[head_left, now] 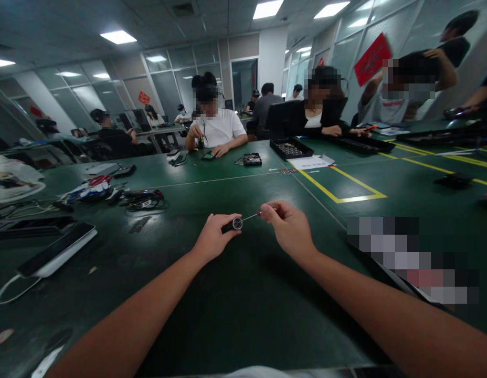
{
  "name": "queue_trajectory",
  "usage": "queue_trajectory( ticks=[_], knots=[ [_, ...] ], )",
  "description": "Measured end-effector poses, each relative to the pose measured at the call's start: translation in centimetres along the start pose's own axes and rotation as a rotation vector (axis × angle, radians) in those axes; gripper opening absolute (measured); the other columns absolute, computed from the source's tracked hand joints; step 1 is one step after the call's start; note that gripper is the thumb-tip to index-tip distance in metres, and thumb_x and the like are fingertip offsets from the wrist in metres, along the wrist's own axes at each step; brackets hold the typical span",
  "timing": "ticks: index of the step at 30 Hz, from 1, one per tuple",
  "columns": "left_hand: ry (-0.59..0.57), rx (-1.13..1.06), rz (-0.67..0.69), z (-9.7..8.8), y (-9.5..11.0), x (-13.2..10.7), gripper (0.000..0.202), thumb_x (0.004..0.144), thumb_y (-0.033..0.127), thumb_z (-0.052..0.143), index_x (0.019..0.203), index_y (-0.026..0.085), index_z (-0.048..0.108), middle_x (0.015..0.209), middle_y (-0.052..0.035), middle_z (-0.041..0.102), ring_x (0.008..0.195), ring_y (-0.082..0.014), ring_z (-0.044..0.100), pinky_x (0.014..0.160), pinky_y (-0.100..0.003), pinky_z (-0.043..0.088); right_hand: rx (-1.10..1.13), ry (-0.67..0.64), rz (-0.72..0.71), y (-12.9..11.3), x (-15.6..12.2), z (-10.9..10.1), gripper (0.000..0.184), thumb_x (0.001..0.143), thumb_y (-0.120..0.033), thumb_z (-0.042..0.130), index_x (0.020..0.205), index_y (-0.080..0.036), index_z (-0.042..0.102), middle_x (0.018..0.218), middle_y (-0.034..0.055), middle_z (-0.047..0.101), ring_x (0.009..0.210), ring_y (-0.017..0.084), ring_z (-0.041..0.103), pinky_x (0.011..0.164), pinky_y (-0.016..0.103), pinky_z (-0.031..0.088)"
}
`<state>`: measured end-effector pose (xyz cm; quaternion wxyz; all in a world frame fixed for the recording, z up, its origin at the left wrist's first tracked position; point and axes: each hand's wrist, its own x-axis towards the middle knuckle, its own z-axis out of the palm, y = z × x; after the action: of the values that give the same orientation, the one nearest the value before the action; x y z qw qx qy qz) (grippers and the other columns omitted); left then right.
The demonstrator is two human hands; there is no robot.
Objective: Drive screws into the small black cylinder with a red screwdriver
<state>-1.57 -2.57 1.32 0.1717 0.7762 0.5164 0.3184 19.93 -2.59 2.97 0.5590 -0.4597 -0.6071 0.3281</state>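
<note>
My left hand [214, 236] is closed around a small dark cylinder [237, 223] whose round, light-rimmed end faces me. What kind of part it is, I cannot make out. My right hand [289, 226] pinches a screwdriver [261, 213] by its reddish handle. Its thin metal shaft points left, and the tip reaches the rim of the cylinder's end; whether they touch is too small to tell. Both hands are held above the green tabletop [235, 294].
A black-and-white device [58, 249] with a white cable lies at left, near bundled black cables [143, 199]. Yellow tape [361, 198] marks the table at right. Black parts trays [291, 148] stand farther back. A co-worker in a white shirt [223, 128] sits opposite.
</note>
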Motion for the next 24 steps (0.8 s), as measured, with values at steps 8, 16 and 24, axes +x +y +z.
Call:
queue_trajectory(
  ticks=[8,16,24],
  knots=[
    [-0.002,-0.010,0.010,0.1,-0.4,0.0,0.038,0.088,0.023,0.072,0.123,0.033,0.065,0.125,-0.0017,0.068,0.122,-0.0265,0.057,0.116,-0.059,0.023,-0.024,0.034,0.021,0.1,0.1,-0.1,0.033,0.088,-0.051,0.064,0.088,-0.019,0.072,0.075,0.0027,0.070,0.068,0.017,0.062,0.064,0.031,0.045],
    [-0.012,-0.011,-0.003,0.2,-0.2,-0.1,0.037,0.088,0.023,0.072,0.123,0.033,0.066,0.125,-0.0012,0.068,0.122,-0.0262,0.057,0.118,-0.061,0.019,-0.005,-0.014,0.014,0.6,0.2,-0.1,0.032,0.089,-0.050,0.064,0.090,-0.019,0.071,0.074,0.0015,0.067,0.067,0.017,0.061,0.063,0.031,0.045],
    [0.018,0.017,-0.037,0.1,-0.4,0.1,0.037,0.086,0.022,0.073,0.122,0.032,0.067,0.124,-0.0020,0.069,0.122,-0.0270,0.058,0.116,-0.060,0.023,0.143,-0.179,-0.035,1.0,-0.1,0.1,0.025,0.092,-0.043,0.059,0.101,-0.021,0.064,0.070,-0.0016,0.063,0.063,0.016,0.058,0.061,0.029,0.046]
  ],
)
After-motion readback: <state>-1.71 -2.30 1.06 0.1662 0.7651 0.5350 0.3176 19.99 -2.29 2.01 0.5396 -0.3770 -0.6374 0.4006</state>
